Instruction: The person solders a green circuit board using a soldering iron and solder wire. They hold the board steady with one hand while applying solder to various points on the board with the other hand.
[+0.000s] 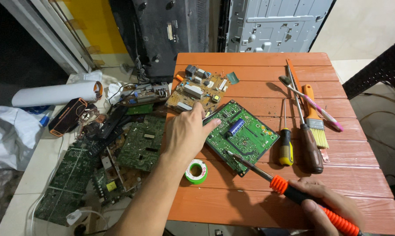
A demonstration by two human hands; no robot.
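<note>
A green circuit board (245,135) with a blue cylindrical capacitor (235,126) lies tilted on the orange wooden table (258,201). My left hand (186,131) rests on the board's left edge, fingers pressing it down. My right hand (326,207) grips the orange-and-black handle of a soldering iron (267,175). The iron's metal tip touches the board's near edge. A green roll of solder wire (196,171) sits just below my left wrist.
A tan circuit board (197,91) lies at the table's back left. To the right lie screwdrivers (309,140), a paintbrush (315,120) and a toothbrush (313,105). Several loose boards (140,142) and a white roll (55,94) clutter the floor on the left. Television panels (272,24) lean behind.
</note>
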